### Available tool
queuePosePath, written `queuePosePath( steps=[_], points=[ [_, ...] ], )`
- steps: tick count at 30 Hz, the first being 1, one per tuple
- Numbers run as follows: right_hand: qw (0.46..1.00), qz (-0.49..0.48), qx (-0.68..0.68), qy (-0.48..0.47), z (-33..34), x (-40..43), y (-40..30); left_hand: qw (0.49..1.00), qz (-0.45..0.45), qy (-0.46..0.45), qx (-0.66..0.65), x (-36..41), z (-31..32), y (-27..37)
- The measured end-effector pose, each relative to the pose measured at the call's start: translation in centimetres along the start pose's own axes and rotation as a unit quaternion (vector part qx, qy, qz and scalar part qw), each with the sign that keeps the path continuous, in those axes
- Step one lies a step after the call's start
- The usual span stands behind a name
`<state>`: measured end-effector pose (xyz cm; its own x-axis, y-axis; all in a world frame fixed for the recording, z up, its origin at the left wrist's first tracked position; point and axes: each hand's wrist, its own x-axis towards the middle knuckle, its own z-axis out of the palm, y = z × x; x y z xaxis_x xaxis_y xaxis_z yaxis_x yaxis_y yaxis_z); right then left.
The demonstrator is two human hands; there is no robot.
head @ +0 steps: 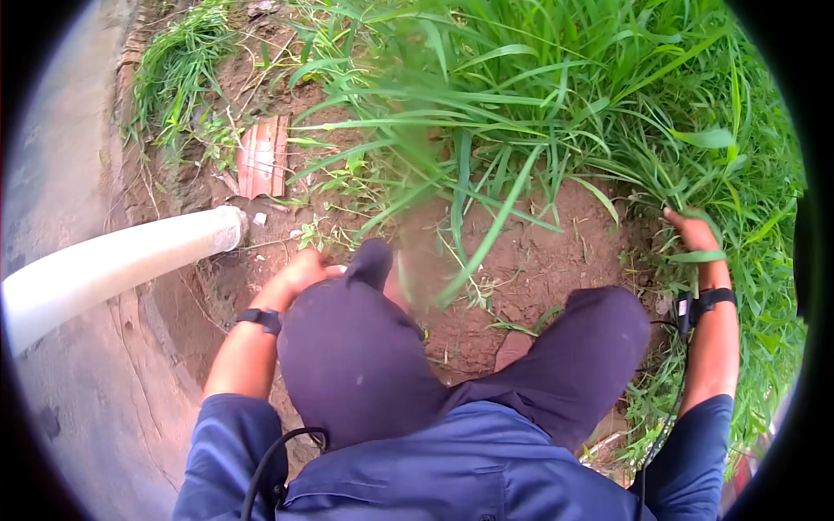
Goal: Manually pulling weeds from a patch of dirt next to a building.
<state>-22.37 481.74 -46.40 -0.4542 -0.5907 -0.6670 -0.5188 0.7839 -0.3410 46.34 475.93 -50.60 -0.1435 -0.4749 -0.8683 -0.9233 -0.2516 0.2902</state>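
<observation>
My left hand [307, 269] is beside my bent left knee, with fingertips against the dark trouser leg [358, 365]. Part of that hand is hidden behind the knee, so its grip does not show. On the other side, my right hand [696, 233] reaches into a tuft of tall green grass [651, 166] near its base. Blades cross over the fingers and cover part of them; whether they close round the stems cannot be seen. Both wrists wear dark straps. Long blades lean from the tuft over bare brown soil [554, 254] between my knees.
A white plastic pipe [130, 264] runs in from the left, its end near my left hand. A broken reddish tile piece [262, 156] lies on the soil. A heap of grass [186, 65] lies by a concrete surface [71, 156]. Black cables [677, 391] hang along my right arm.
</observation>
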Motion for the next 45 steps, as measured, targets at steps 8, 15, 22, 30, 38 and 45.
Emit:
queuePosePath(
  steps=[8,15,22,30,38,45],
  points=[
    [0.992,0.033,-0.074,0.100,0.1,2.1,-5.3,0.997,0.041,0.000,-0.062,8.9,4.4,1.9],
    [0.998,0.017,-0.025,0.057,0.0,1.0,-11.2,0.945,0.095,-0.072,-0.306,8.8,6.7,4.8],
    [1.000,-0.002,0.008,-0.007,0.0,1.9,-12.4,0.899,0.073,-0.005,-0.433,8.1,5.8,2.6],
    [0.990,0.040,-0.113,-0.076,2.1,0.6,-9.6,0.921,0.154,0.179,-0.309,6.7,-4.1,2.8],
    [0.995,-0.021,-0.093,-0.028,3.2,-1.4,-10.6,0.933,0.317,0.148,0.086,14.7,2.9,8.5],
    [0.987,0.037,-0.159,-0.014,4.2,-2.1,-11.2,0.831,0.274,-0.142,-0.464,18.9,8.4,4.8]
  ],
)
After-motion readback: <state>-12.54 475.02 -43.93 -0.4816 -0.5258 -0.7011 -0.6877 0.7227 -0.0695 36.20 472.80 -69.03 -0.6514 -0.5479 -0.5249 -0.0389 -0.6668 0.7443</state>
